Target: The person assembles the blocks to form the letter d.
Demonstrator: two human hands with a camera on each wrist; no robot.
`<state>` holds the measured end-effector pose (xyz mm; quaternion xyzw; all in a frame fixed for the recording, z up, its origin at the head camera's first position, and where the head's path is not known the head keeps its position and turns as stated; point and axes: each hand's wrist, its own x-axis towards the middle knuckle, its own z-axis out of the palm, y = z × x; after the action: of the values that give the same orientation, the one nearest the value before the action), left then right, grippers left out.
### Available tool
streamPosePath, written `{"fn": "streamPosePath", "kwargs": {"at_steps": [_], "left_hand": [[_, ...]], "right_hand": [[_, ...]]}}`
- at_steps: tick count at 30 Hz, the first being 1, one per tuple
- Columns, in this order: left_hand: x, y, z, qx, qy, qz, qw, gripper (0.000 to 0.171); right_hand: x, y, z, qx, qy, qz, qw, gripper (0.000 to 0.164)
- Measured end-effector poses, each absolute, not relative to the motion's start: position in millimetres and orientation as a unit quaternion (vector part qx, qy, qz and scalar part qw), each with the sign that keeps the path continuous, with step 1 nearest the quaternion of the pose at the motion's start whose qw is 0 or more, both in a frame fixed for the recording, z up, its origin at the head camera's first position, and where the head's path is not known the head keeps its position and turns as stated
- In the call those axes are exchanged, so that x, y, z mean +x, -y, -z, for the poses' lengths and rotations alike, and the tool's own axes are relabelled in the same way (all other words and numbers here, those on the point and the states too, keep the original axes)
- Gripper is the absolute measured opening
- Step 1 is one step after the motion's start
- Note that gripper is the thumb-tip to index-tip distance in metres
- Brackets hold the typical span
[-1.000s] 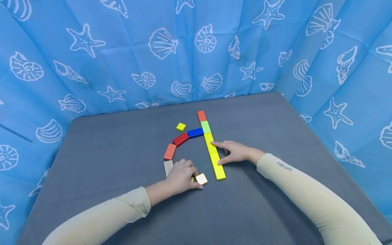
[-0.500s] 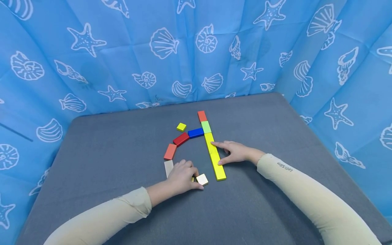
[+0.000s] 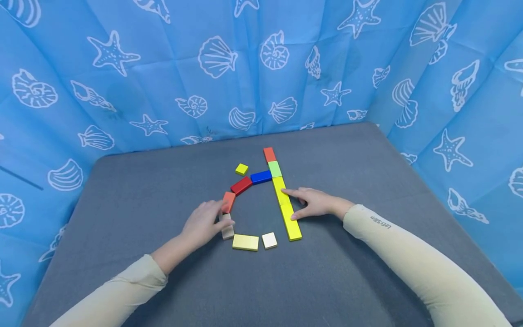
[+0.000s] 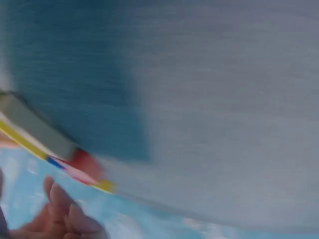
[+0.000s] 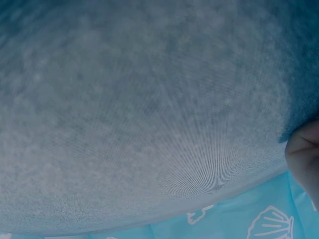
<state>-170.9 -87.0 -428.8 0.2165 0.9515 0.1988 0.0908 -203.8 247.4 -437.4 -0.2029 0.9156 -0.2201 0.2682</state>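
Observation:
Over the left side of a curved row of wooden blocks is my left hand [image 3: 203,221], its fingers at the orange block [image 3: 229,202] and its thumb across the beige block [image 3: 227,231]. Whether it touches them I cannot tell; the left wrist view is blurred. My right hand [image 3: 314,202] rests index fingertip and thumb on the straight line of yellow blocks [image 3: 287,213]. A pale yellow block [image 3: 245,242] and a cream square block [image 3: 269,240] lie at the bottom of the curve, slightly apart. A red block [image 3: 241,186] and a blue block [image 3: 261,177] form its top.
Above the yellow line lie a light green block [image 3: 275,169] and another orange block [image 3: 269,155]. A small yellow block [image 3: 241,169] sits apart, behind the red one. The grey table [image 3: 163,181] is backed by a blue seashell curtain [image 3: 163,68].
My left hand has left the cream and pale yellow blocks and moved left and away from me, to the beige and orange blocks. The right hand has stayed in place.

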Motion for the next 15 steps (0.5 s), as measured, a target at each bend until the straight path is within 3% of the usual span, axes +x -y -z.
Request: {"fn": "streamPosePath", "kwargs": {"at_steps": [3, 7, 15], "left_hand": [[-180, 102, 433, 0.150, -0.947, -0.245, 0.142, 0.069], [-191, 107, 441, 0.125, -0.927, -0.292, 0.202, 0.070], [-203, 97, 446, 0.104, -0.917, -0.314, 0.221, 0.062]], "right_hand": [[-204, -248, 436, -0.202, -0.915, 0.220, 0.271, 0.088], [-204, -248, 436, -0.203, -0.915, 0.220, 0.271, 0.088], [-203, -246, 435, -0.203, -0.915, 0.222, 0.270, 0.087]]}}
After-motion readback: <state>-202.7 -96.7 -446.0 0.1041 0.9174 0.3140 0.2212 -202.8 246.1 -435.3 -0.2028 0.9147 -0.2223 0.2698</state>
